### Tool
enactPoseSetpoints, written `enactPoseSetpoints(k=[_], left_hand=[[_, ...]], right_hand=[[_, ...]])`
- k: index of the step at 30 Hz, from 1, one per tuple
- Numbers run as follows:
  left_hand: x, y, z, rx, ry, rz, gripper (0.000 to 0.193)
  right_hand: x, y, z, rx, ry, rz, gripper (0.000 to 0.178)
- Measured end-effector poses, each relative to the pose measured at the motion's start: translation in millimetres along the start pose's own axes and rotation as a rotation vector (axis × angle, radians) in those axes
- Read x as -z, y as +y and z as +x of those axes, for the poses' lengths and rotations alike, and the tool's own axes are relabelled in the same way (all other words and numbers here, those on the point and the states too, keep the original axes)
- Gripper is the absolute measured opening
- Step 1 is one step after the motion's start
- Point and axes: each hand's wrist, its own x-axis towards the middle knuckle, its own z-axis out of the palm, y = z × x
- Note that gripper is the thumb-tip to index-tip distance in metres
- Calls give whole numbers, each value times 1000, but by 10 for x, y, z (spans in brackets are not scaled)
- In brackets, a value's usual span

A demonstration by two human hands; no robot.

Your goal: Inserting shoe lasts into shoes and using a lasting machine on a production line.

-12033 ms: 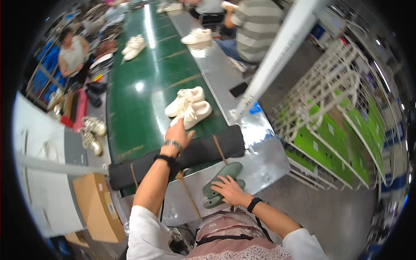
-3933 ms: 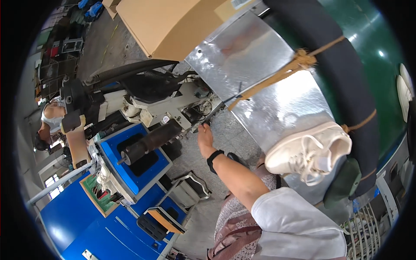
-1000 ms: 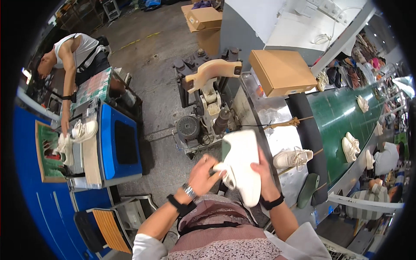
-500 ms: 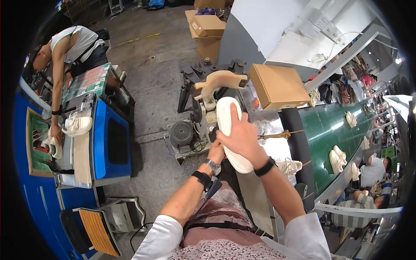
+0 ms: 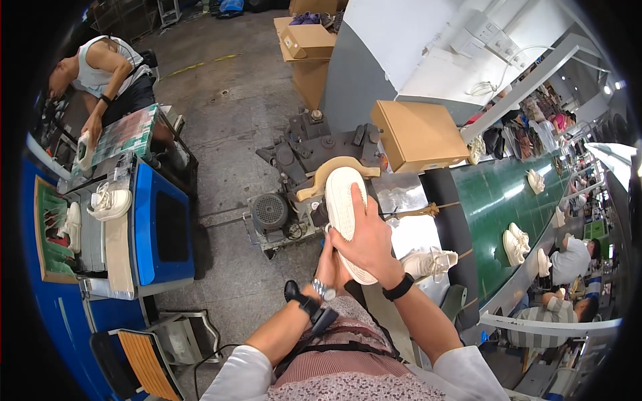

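Observation:
A white shoe (image 5: 346, 207) is held sole-up in front of me, its toe pressed against the tan curved arm (image 5: 332, 172) of a dark grey press machine (image 5: 314, 154). My right hand (image 5: 370, 244) grips the shoe across the sole from the right. My left hand (image 5: 328, 258) supports it from underneath, mostly hidden behind the shoe and the right hand. A second white shoe (image 5: 429, 262) lies on the shiny metal shelf (image 5: 409, 230) to my right.
A green conveyor belt (image 5: 498, 200) with white shoe pairs runs off to the right, people seated along it. Cardboard boxes (image 5: 416, 134) stand beside the machine. On the left, a blue workbench (image 5: 157, 230) holds white shoes; another person (image 5: 100, 70) bends over there.
Both hands have lifted the white shoe from lap level up to the machine's tan arm, sole turned upward. My view has shifted slightly toward the machine.

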Motion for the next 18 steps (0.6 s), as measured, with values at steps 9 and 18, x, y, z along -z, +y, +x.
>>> enactPoseSetpoints(k=[9, 18], left_hand=[[55, 44, 315, -187, -99, 58, 77], [-84, 31, 96, -203, -127, 173, 80]], right_hand=[[-26, -120, -76, 11, 128, 39, 90], [-27, -70, -330, 21, 261, 122, 97]])
